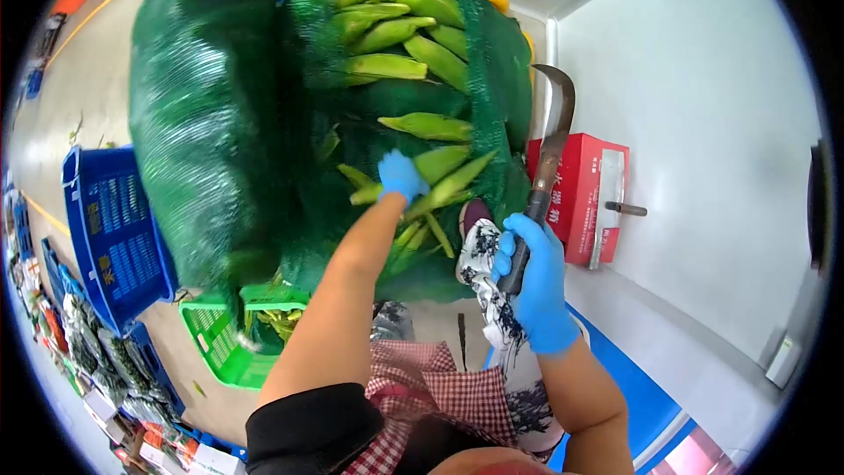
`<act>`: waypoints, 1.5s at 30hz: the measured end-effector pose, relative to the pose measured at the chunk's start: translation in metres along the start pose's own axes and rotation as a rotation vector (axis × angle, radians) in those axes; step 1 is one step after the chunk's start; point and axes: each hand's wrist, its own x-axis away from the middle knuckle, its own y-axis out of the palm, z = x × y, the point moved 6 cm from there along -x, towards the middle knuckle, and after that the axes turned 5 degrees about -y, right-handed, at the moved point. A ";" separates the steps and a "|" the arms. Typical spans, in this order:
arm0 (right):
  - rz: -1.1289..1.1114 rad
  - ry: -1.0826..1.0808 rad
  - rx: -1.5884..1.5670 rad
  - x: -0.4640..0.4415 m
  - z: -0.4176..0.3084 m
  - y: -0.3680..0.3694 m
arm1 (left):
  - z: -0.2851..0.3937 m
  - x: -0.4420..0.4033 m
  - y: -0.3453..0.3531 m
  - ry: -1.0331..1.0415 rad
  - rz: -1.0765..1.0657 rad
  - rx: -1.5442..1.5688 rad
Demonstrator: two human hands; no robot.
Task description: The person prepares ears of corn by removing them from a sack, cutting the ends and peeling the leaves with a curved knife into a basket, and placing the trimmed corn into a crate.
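My left hand (403,178), in a blue glove, is closed on a green-husked ear of corn (442,161) inside an opened green mesh sack (485,79). Its fingertips are partly hidden. Several loose ears lie around it, and more corn (400,22) is piled at the sack's far end. My right hand (538,286), also gloved in blue, grips the dark handle of a curved-tip sickle knife (552,145). The blade points up and away from me, beside the sack's right edge. A shoe (475,214) rests against the corn.
A full green mesh sack (202,123) lies at the left. Beyond it stands a blue crate (119,237); a green basket (215,343) holding leafy scraps is nearer. On the right, a red box (571,198) with a wooden-handled tool (626,208) stands by the white wall (686,123).
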 end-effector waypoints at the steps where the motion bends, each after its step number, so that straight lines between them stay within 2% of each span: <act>1: -0.002 -0.019 0.044 0.004 0.000 0.006 | -0.017 0.022 0.015 -0.011 -0.001 0.096; 2: -0.009 -0.042 0.088 0.006 0.000 0.012 | -0.036 0.043 0.031 -0.022 0.004 0.196; 4: -0.060 -0.093 0.143 0.015 0.005 0.025 | -0.086 0.104 0.062 -0.091 -0.234 0.614; 8: -0.238 -0.487 0.423 0.041 0.032 0.051 | -0.170 0.290 0.051 -0.150 -0.440 1.597; 9: -0.284 -0.522 0.424 0.053 0.050 0.063 | -0.194 0.326 0.053 -0.138 -0.382 1.712; 10: -0.364 -0.666 0.549 0.063 0.072 0.073 | -0.221 0.361 0.053 -0.123 -0.303 1.826; 11: -0.448 -0.694 0.665 0.086 0.094 0.087 | -0.254 0.398 0.053 -0.177 -0.229 1.654; 12: -0.541 -0.721 0.777 0.111 0.121 0.101 | -0.285 0.428 0.068 -0.215 -0.108 1.660; 14: -0.749 -0.775 0.976 0.175 0.177 0.116 | -0.334 0.505 0.091 -0.324 0.002 1.650; 16: -0.852 -0.937 0.789 0.250 0.215 0.136 | -0.372 0.575 0.102 -0.518 0.105 1.596; 18: -0.966 -0.870 0.607 0.308 0.259 0.135 | -0.386 0.651 0.101 -0.590 0.231 1.637; 20: -1.148 -1.014 0.910 0.335 0.303 0.137 | -0.396 0.697 0.119 -0.669 0.263 1.746; 22: -1.417 -0.722 1.859 0.291 0.408 0.097 | -0.401 0.747 0.136 -0.748 0.311 1.920; 23: -1.489 -0.637 1.928 0.280 0.416 0.068 | -0.403 0.770 0.150 -0.727 0.335 1.934; 24: -1.561 -0.546 1.985 0.277 0.426 0.047 | -0.410 0.792 0.162 -0.669 0.470 1.987; 26: -1.364 -0.559 1.924 0.295 0.410 0.030 | -0.407 0.829 0.196 -0.539 0.755 2.087; 27: -1.389 -0.506 1.888 0.301 0.405 0.028 | -0.400 0.841 0.225 -0.440 0.742 2.252; 30: -1.381 -0.455 1.911 0.335 0.383 0.085 | -0.414 0.853 0.193 -0.140 1.294 2.268; 32: -1.461 -0.729 1.622 0.371 0.364 0.123 | -0.427 0.860 0.150 -0.100 1.488 2.068; 33: -1.447 -0.727 1.593 0.386 0.355 0.141 | -0.440 0.858 0.152 -0.013 1.611 2.229; 34: -1.443 -0.816 1.309 0.417 0.335 0.156 | -0.451 0.853 0.154 0.092 1.731 2.383; 35: -1.456 -0.771 1.005 0.466 0.304 0.170 | -0.461 0.849 0.150 0.093 1.801 2.386; 38: -1.348 -0.616 0.321 0.523 0.265 0.180 | -0.479 0.836 0.130 0.110 1.967 2.331; 40: -1.331 -0.783 0.112 0.527 0.288 0.169 | -0.475 0.816 0.130 0.064 2.015 2.264; 42: -1.348 -1.170 0.821 0.490 0.378 0.137 | -0.476 0.797 0.139 -0.018 2.022 2.240; 43: -1.580 -0.871 1.606 0.438 0.453 0.110 | -0.479 0.786 0.145 -0.084 2.050 2.181; 44: -1.891 -0.629 1.839 0.417 0.466 0.077 | -0.484 0.776 0.152 -0.150 2.077 2.115; 45: -1.758 -0.554 1.890 0.391 0.462 0.054 | -0.492 0.765 0.167 -0.236 2.120 2.093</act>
